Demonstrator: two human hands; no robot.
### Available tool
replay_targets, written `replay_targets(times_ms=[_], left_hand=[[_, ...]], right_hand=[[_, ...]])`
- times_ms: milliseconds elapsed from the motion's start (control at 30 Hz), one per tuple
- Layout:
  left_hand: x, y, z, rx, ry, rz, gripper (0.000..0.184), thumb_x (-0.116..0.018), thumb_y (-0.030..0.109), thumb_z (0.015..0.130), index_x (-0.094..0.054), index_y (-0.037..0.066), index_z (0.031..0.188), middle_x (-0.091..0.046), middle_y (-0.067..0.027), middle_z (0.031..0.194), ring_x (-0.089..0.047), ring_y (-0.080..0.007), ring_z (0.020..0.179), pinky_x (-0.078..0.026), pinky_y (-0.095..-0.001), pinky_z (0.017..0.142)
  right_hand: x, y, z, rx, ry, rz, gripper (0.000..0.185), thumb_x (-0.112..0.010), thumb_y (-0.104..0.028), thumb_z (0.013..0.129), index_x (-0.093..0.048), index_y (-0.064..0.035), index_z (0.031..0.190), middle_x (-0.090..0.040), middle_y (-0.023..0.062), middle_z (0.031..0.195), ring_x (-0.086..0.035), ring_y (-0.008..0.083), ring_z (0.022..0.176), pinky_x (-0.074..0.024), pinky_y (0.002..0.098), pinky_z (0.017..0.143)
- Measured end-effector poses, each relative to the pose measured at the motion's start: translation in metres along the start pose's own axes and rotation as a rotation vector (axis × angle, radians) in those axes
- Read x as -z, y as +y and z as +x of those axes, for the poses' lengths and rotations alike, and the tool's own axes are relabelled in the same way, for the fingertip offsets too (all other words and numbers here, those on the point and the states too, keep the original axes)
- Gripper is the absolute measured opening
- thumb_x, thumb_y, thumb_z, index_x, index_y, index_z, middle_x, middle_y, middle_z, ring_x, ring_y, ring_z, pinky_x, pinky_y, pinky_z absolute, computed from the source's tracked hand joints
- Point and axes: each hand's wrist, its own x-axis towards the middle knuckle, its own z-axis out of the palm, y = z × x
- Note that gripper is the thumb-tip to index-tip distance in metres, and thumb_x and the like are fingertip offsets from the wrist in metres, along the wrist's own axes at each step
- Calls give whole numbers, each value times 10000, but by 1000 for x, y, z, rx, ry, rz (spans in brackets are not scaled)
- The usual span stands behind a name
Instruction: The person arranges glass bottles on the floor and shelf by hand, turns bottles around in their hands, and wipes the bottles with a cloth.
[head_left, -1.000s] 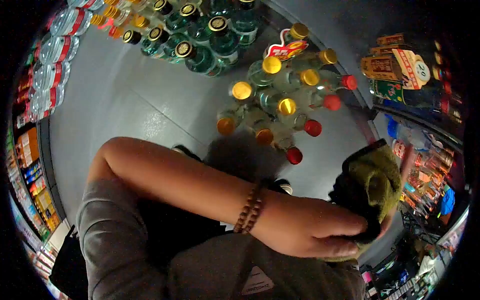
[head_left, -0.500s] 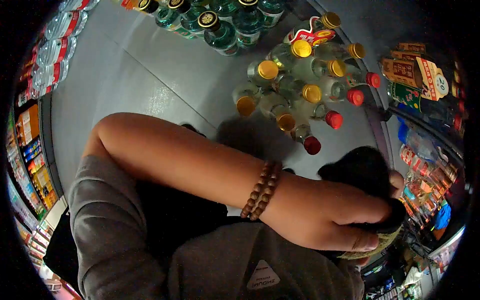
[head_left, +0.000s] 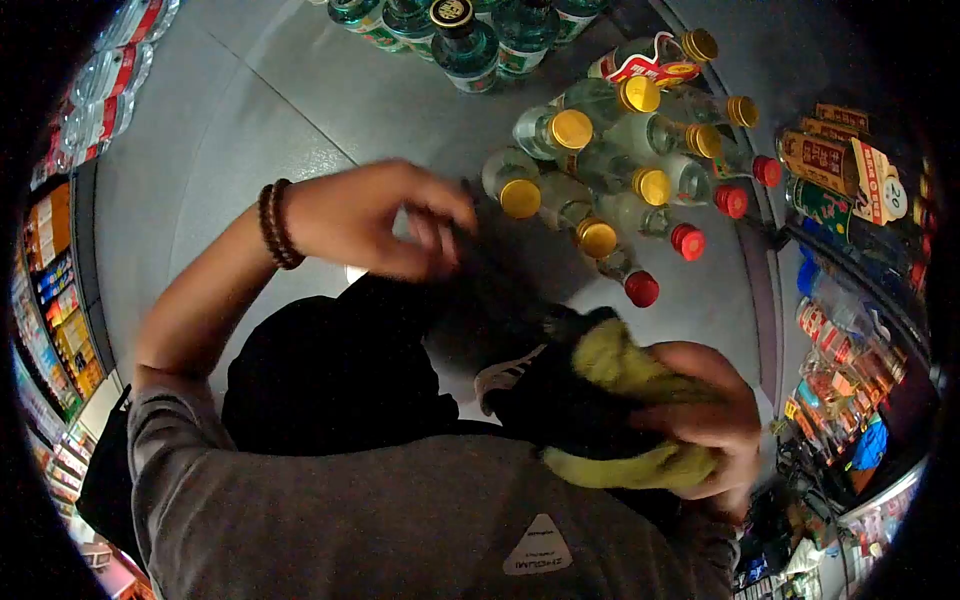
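Observation:
My left hand [head_left: 385, 220], with a beaded bracelet at the wrist, is out in front with curled, blurred fingers. A dark, smeared strip of cloth runs from its fingertips down to the right. At the right, my right hand [head_left: 710, 415] is wrapped round a bunched black and yellow-green cloth [head_left: 620, 365]. The cloth hangs over my lap and a shoe [head_left: 505, 375]. Just beyond the hands, a group of clear bottles [head_left: 570, 200] with gold and red caps stands on the floor.
Green bottles [head_left: 465, 55] stand farther back at the top. Packed water bottles [head_left: 115, 80] are at the upper left, above a shelf of colourful packets [head_left: 65, 300]. On the right are boxes with a price tag [head_left: 880, 185] and more shelved goods [head_left: 850, 350].
My left hand has swung from the right side back to the left, away from my right hand. The cloth has spread out between them, and the view has shifted slightly.

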Motion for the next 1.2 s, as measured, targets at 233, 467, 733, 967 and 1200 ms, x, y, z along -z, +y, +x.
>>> replay_targets(times_ms=[233,467,733,967,1200], left_hand=[[-11,-42,21,-141,422,766,526,-754,160,618,-545,65,1092,-575,-109,1095,-556,-284,1008,-445,-391,864],[-16,-82,65,-306,588,598,542,-665,272,718,-515,88,1206,-537,-103,1206,-498,-268,1132,-402,-388,943],[-32,-71,67,-253,476,-637,229,-607,155,826,-534,62,1021,-574,-27,962,-541,-130,900,-460,-292,792],[-47,-90,71,-278,488,-797,227,-543,139,883,-512,50,1089,-595,-59,989,-572,-152,924,-480,-305,829],[-44,-84,69,-121,505,-194,266,-520,147,910,-480,50,1155,-579,-122,1145,-572,-221,1048,-472,-364,913]], right_hand=[[-30,-29,75,63,-203,-252,409,-810,-190,604,-659,-35,951,-574,192,1042,-660,302,782,-542,338,654],[-55,-9,97,26,-86,-514,624,-747,-140,645,-527,-50,1222,-460,183,1225,-545,333,1059,-471,356,849],[-57,10,109,-65,-42,-570,706,-694,-104,661,-426,-44,1311,-406,207,1286,-516,383,1078,-456,389,875],[-68,10,111,-286,-112,-810,773,-735,-190,645,-395,-30,1320,-394,216,1226,-547,381,978,-492,390,805],[-71,12,100,-393,-166,-793,846,-740,-196,650,-318,-9,1359,-401,227,1166,-529,387,961,-489,408,796]])
